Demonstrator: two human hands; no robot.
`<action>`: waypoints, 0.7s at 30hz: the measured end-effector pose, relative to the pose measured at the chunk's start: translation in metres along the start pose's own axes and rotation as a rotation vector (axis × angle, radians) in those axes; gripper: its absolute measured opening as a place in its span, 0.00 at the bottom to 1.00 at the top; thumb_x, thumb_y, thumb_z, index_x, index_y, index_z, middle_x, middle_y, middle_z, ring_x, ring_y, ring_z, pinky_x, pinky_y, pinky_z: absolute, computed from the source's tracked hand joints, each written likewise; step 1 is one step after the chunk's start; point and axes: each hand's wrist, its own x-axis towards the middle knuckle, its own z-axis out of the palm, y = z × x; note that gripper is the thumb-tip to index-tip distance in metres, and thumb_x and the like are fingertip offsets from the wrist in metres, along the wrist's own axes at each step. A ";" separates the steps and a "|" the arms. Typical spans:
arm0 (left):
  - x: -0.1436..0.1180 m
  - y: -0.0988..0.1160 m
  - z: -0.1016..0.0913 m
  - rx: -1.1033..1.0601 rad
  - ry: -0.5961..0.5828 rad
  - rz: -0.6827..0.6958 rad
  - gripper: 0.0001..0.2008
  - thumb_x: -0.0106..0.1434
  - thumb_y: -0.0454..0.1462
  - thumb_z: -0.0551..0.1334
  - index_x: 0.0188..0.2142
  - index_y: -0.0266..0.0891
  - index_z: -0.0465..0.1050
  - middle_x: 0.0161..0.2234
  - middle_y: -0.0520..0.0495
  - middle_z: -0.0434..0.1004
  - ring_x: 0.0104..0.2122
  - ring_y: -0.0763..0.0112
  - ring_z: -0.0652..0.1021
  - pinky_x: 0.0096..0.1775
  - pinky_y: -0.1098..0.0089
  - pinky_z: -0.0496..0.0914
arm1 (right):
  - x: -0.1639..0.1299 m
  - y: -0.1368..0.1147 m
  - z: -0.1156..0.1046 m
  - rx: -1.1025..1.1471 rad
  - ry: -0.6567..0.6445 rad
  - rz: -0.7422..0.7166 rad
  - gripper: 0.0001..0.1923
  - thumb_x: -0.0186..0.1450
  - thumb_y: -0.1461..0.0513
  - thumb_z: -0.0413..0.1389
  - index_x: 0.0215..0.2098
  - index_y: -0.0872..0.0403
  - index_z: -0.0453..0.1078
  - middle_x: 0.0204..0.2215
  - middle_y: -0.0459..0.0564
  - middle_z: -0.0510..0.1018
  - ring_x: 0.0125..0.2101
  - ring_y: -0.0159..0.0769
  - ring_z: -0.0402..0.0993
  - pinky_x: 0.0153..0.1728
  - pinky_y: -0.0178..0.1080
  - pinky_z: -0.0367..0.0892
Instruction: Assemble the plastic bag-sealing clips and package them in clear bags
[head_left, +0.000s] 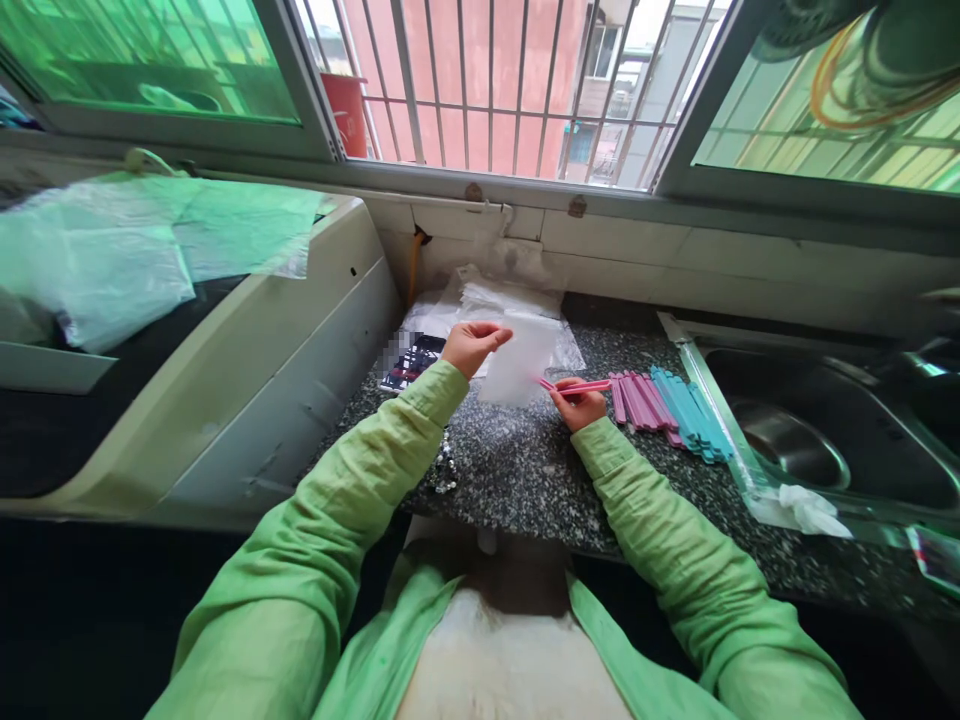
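Observation:
My left hand [474,347] pinches the upper edge of a translucent whitish plastic bag [517,365] over the granite counter. My right hand [579,406] is closed on a slim pink stick [592,387]. Its left end meets the lower right edge of the bag; whether it is inside or in front I cannot tell. Right of this hand lie several pink sticks [643,402] side by side, and beyond them a bunch of teal sticks [691,415]. More clear bags [499,297] are stacked behind my left hand.
A dark patterned flat item [412,362] and a beaded string [445,465] lie left on the counter [517,480]. At right is a sink [795,440] with crumpled white tissue [814,510] on its rim. A bulky pale appliance [300,370] stands left, below a barred window [495,90].

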 end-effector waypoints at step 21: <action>0.113 0.001 0.080 -0.303 0.268 0.031 0.13 0.39 0.37 0.71 0.20 0.33 0.70 0.14 0.56 0.64 0.19 0.82 0.66 0.24 0.77 0.61 | 0.004 0.002 -0.010 0.000 0.071 0.054 0.08 0.56 0.56 0.55 0.28 0.52 0.70 0.24 0.46 0.77 0.22 0.31 0.72 0.27 0.36 0.71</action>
